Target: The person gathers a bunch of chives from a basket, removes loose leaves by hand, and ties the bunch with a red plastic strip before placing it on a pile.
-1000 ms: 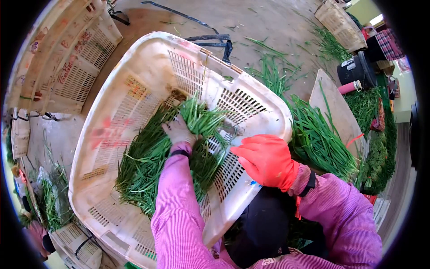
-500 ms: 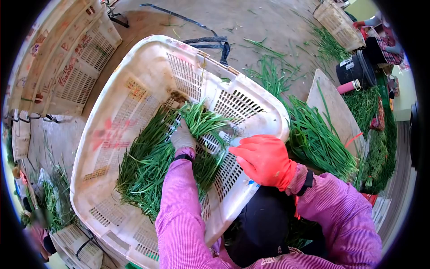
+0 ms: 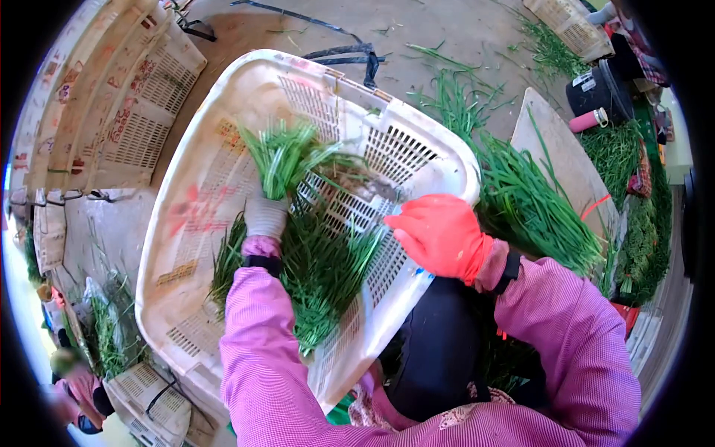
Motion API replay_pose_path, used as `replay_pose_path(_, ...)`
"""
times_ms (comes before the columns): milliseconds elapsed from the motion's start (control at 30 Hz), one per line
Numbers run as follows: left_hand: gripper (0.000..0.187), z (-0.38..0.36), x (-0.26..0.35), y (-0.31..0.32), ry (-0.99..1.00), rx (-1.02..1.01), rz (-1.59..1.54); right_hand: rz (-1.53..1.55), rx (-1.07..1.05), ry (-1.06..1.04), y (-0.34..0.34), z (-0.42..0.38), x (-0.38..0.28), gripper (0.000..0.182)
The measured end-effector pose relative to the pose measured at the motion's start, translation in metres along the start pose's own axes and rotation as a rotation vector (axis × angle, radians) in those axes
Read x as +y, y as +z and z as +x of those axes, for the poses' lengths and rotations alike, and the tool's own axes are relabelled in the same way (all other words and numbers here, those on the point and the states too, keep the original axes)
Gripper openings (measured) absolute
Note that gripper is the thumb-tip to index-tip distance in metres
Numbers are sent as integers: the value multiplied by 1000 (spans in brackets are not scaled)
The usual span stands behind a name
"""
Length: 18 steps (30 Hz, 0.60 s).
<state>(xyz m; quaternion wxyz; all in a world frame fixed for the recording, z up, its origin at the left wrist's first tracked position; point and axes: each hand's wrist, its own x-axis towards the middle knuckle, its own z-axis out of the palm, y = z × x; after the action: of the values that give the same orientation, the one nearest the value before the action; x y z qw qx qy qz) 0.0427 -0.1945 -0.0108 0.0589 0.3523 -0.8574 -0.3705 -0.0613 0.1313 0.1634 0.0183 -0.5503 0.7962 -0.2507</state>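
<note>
My left hand, in a pale grey knitted glove, is closed around a bunch of chives. The bunch stands up from the fist, inside a large white plastic basket. More long green chives lie in the basket to the right of that wrist and below it. Over the basket's right rim is my right hand, in an orange-red rubber glove. Its fingers are bent together and point into the basket. Whatever they may hold is hidden.
Loose chives lie in a heap right of the basket, beside a flat board. Stacked crates stand on the left. A black bucket and pink cylinder are at upper right. Other people show at the edges.
My left hand has moved left, lifting the bunch upright off the chives in the basket. The right hand stays over the rim, and the view has shifted slightly.
</note>
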Motion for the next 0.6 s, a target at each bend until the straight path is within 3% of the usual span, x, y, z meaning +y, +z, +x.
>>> replay_pose_path(133, 48, -20, 46, -90, 259, 259, -289, -6, 17, 17, -1, -1, -2, 17)
replay_pose_path(167, 45, -20, 39, -111, 307, 297, -90, -18, 13, 19, 0, -2, -2, 18)
replay_pose_path(200, 44, -21, 44, -132, 220, 263, -371, -31, 7, 19, -1, -2, -2, 19)
replay_pose_path(333, 37, -46, 70, -206, 376, 489, -336, -26, -36, 35, -1, -2, -2, 19)
replay_pose_path(467, 37, -71, 99, -263, 380, 578, -444, -58, -58, 33, -2, -3, -3, 20)
replay_pose_path(533, 39, -82, 111, -285, 341, 621, -349, -78, -56, 24, 1, -3, -2, 21)
replay_pose_path(600, 43, -94, 127, -297, 331, 650, -547, -93, -7, 11, 3, -4, -2, 21)
